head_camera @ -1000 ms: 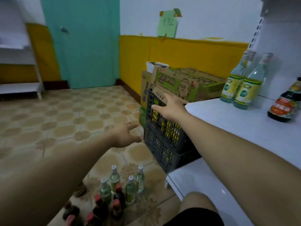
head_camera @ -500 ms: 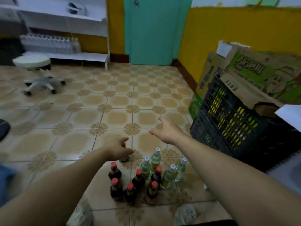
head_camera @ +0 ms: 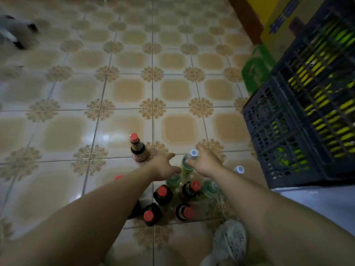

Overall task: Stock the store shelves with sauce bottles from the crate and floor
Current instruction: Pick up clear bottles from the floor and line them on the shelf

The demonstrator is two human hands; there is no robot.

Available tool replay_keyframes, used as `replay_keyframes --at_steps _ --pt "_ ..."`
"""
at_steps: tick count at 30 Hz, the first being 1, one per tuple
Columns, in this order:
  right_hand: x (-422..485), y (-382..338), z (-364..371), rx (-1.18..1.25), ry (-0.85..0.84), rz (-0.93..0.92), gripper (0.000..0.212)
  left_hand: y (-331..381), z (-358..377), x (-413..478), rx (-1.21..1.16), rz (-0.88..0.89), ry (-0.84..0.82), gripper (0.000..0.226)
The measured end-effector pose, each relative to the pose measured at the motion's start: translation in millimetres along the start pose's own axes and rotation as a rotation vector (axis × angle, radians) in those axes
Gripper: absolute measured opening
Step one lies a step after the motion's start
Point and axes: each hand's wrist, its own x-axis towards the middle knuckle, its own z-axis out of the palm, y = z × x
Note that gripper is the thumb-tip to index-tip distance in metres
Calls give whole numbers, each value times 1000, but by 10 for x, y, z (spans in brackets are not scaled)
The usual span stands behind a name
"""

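Several sauce bottles stand together on the tiled floor below me. Dark ones with red caps (head_camera: pixel 162 194) are nearest, and clear greenish ones with white caps (head_camera: pixel 239 169) stand behind them. One dark bottle (head_camera: pixel 137 148) stands a little apart at the far left. My right hand (head_camera: pixel 206 163) reaches down beside the neck of the tallest clear bottle (head_camera: pixel 194 153), fingers extended and touching it without curling round it. My left hand (head_camera: pixel 165 167) hovers over the group with spread fingers and holds nothing. The dark plastic crate (head_camera: pixel 284 131) stands at the right.
A white bottom shelf (head_camera: pixel 317 198) juts out at the right under the crate's corner. A green and yellow carton (head_camera: pixel 255 72) leans behind the crate. My shoe (head_camera: pixel 230 240) is close to the bottles. A stool's wheeled base (head_camera: pixel 15 33) sits far left.
My view dropped from the shelf and crate to the floor. Both hands came down from crate height to the bottles, and the right one reached the tall clear bottle.
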Motion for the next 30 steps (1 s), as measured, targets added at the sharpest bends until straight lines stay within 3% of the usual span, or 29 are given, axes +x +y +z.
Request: replay_keyframes --at_steps 3,5,9,14,21,30 --pt "308 99 147 40 -20 -2 70 -4 116 373 -31 -18 -60 73" --pt "444 178 231 49 -1 -16 51 -31 170 553 -60 -36 -77 72" --pt "506 298 317 -13 119 -51 27 -72 239 726 -157 -77 -79 67" --pt "176 197 137 87 244 -148 29 -24 200 597 -153 -15 -30 76" --pt "-754 -466 -645 315 510 -444 34 222 -162 -171 -104 244 100 91" --pt "-2349 -1640 -1673 613 850 -783 37 934 -725 -1944 -589 639 212 86"
